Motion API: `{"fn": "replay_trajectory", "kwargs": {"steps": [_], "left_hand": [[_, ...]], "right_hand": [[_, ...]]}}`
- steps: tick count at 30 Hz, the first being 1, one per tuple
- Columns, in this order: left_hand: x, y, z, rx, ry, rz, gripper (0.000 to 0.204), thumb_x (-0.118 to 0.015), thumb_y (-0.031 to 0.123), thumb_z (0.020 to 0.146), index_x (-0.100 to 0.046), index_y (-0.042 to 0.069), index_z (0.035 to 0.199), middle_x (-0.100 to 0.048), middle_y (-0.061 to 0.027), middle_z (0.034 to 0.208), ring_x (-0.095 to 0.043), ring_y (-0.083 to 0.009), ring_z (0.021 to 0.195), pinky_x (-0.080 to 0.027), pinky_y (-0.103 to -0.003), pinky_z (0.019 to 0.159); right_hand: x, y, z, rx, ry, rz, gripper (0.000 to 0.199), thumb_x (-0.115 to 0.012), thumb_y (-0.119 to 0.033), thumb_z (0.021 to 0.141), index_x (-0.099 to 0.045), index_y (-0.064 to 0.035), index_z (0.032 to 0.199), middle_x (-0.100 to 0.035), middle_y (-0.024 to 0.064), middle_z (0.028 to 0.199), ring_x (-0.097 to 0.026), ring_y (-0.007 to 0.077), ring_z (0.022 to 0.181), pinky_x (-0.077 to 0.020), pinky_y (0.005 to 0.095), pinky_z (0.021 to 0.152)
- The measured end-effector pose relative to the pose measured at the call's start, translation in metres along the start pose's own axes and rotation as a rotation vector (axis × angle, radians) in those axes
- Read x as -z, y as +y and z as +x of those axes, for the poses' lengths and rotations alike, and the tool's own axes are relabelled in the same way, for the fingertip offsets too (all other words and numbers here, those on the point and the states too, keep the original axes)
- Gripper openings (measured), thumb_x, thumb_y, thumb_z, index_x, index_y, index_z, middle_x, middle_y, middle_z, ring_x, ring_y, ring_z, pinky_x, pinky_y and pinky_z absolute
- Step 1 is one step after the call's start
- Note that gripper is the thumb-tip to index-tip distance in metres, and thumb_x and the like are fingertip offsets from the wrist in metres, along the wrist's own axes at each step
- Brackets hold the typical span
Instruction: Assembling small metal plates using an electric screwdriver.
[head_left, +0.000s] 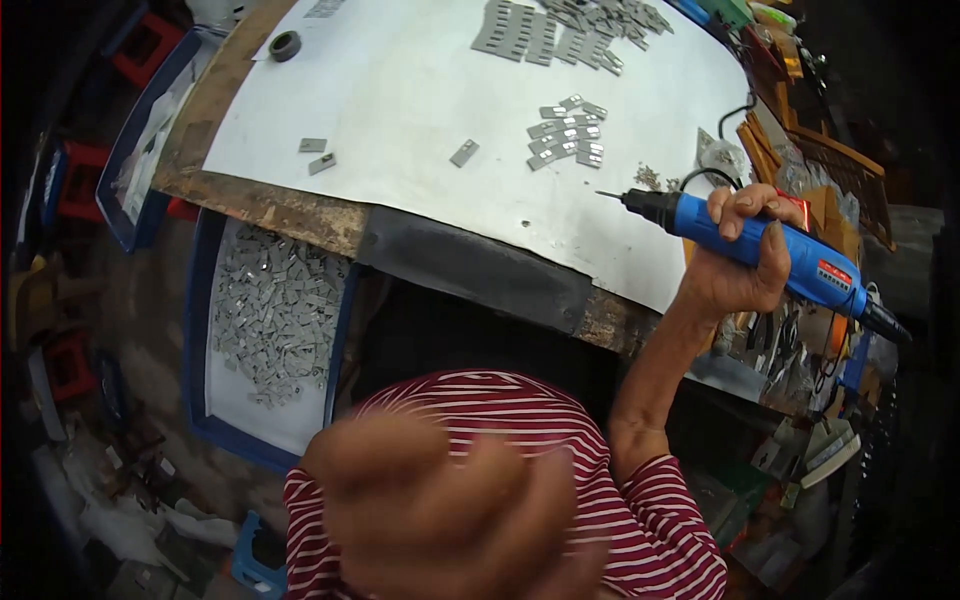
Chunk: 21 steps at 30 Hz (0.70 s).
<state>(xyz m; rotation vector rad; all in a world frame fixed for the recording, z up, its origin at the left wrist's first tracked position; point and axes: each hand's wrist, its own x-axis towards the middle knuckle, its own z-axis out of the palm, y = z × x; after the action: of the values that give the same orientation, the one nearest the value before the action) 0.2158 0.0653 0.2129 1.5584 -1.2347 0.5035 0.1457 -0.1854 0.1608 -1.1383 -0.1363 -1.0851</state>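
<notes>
My right hand point(745, 245) is wrapped round a blue electric screwdriver point(812, 266), held over the table's right side with its thin bit pointing left. Close to the camera, my left hand point(440, 500) is raised in front of my striped shirt; motion smears its fingers, so what they hold, if anything, cannot be told. Left of the bit lies a group of small grey metal plates point(567, 134). A single plate point(464, 152) lies farther left, and two more plates point(313, 145) sit near the table's left edge. Tiny screws point(650, 178) are scattered beyond the bit.
White sheeting point(400, 110) covers the worktable, with a dark pad point(470, 265) on its front edge. Rows of grey plates point(515, 32) lie at the back, and a dark ring-shaped roll point(285, 45) at far left. Below left stands a blue-rimmed bin point(198, 350) of plates.
</notes>
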Motion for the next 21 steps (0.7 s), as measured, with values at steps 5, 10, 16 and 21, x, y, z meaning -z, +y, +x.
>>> {"fn": "replay_trajectory", "kwargs": {"steps": [5,10,16,21], "left_hand": [[-0.046,-0.079,-0.014,0.238,0.014,0.222,0.018,-0.054,-0.002,0.071,-0.057,0.001,0.088,-0.055,-0.0096,0.067,-0.05,-0.0223,0.057,-0.034,-0.033,0.055],[-0.068,-0.14,-0.037,0.536,-0.263,0.38,0.019,-0.058,0.005,0.071,-0.057,0.001,0.09,-0.054,-0.0126,0.084,-0.051,-0.026,0.08,-0.038,-0.035,0.067],[-0.099,-0.149,-0.033,0.419,-0.367,0.476,0.022,-0.065,0.013,0.068,-0.055,0.007,0.086,-0.051,-0.0089,0.083,-0.048,-0.0264,0.084,-0.038,-0.037,0.07],[-0.107,-0.153,-0.033,0.317,-0.395,0.582,0.019,-0.059,0.003,0.066,-0.056,0.007,0.084,-0.05,-0.0077,0.081,-0.047,-0.0251,0.082,-0.036,-0.037,0.069]], "right_hand": [[0.006,0.0,0.0,-0.015,-0.031,0.024,0.021,-0.047,-0.005,0.073,-0.051,-0.0022,0.094,-0.053,0.0161,0.08,-0.05,0.0166,0.058,-0.0398,0.0339,0.06],[0.003,0.002,-0.002,-0.034,-0.025,0.009,0.019,-0.051,-0.009,0.074,-0.054,-0.0016,0.092,-0.054,0.015,0.081,-0.047,0.0146,0.061,-0.0353,0.0302,0.062],[0.005,0.002,-0.003,-0.032,-0.038,-0.011,0.02,-0.047,-0.007,0.076,-0.051,-0.0007,0.094,-0.053,0.0155,0.082,-0.048,0.016,0.06,-0.0372,0.032,0.061],[0.005,0.003,-0.007,-0.056,-0.028,0.006,0.018,-0.047,-0.007,0.077,-0.051,-0.0009,0.094,-0.053,0.0152,0.082,-0.048,0.0155,0.061,-0.0368,0.0307,0.062]]}}
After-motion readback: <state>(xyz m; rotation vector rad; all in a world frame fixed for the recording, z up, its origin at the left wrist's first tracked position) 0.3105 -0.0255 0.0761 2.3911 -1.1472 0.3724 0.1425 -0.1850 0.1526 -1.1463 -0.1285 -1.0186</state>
